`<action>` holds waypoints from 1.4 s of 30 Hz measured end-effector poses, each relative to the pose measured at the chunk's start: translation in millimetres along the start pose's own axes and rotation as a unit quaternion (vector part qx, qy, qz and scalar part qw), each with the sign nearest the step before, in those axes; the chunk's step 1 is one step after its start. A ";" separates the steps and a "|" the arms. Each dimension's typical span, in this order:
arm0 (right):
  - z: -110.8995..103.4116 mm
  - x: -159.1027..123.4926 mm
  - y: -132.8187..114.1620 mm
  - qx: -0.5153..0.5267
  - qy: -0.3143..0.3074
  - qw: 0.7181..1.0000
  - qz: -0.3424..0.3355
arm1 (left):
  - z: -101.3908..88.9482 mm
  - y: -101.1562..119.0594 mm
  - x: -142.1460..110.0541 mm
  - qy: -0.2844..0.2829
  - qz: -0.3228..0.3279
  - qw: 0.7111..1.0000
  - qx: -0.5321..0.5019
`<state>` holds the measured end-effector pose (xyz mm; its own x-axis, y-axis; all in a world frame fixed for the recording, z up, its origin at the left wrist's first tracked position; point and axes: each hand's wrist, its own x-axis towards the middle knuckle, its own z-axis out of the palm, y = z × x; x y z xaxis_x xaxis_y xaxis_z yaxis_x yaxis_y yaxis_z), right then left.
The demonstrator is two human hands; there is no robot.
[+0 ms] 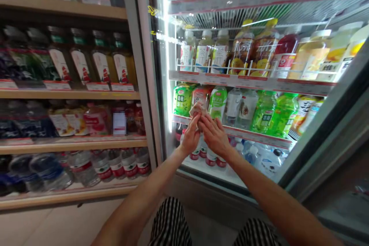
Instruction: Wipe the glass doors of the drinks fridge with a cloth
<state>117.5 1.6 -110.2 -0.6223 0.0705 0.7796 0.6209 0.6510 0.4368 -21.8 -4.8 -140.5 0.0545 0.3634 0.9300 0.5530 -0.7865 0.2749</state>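
The crumpled wad (198, 108) looked soft and matt, cloth or paper, hard to tell which. The green bottles (289, 110) were smooth, glossy, see-through plastic. The wire shelf (219, 16) appeared to be thin, shiny metal; the price strip (250, 82) beneath looked like smooth plastic. The side shelves (69, 94) had a matt, wood-like finish, and the checked trousers (171, 223) were matt woven cloth.

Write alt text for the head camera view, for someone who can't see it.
A person's left hand and right hand meet at a crumpled, pale cloth or tissue before a lit drinks cooler stocked with bottles. More bottled drinks fill shelves at picture left; checked trousers show below.
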 end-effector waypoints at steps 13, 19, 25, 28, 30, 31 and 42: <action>-1.4 -31.1 14.2 -0.087 -0.050 0.995 -0.005 | -14.4 -11.3 -25.3 0.063 -0.143 0.980 0.120; -64.0 -47.5 71.5 -0.124 0.017 0.982 0.144 | 3.6 12.7 -28.4 0.007 -0.045 0.986 0.163; -23.5 -92.7 25.8 -0.081 -0.061 0.995 -0.023 | 33.4 28.0 -33.0 -0.051 0.022 0.981 0.184; -27.6 -109.1 27.6 -0.085 -0.030 0.995 -0.032 | 29.3 23.3 -34.8 -0.032 -0.020 0.980 0.198; -49.4 -105.1 47.4 -0.112 0.022 0.992 0.050 | 24.7 21.1 -33.8 -0.018 -0.040 0.979 0.198; -62.8 -98.5 60.3 -0.130 0.050 0.984 0.109 | 23.3 21.4 -32.7 -0.013 -0.046 0.980 0.195; -74.2 -53.2 97.4 -0.117 -0.042 0.989 0.083 | 31.0 37.3 -25.2 -0.031 -0.029 0.984 0.171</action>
<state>246.4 5.1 -75.8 -0.5338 0.2300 0.8137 0.8052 0.4324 0.4059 23.3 -27.7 -161.2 0.0596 0.4406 0.8957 0.8031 -0.5541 0.2191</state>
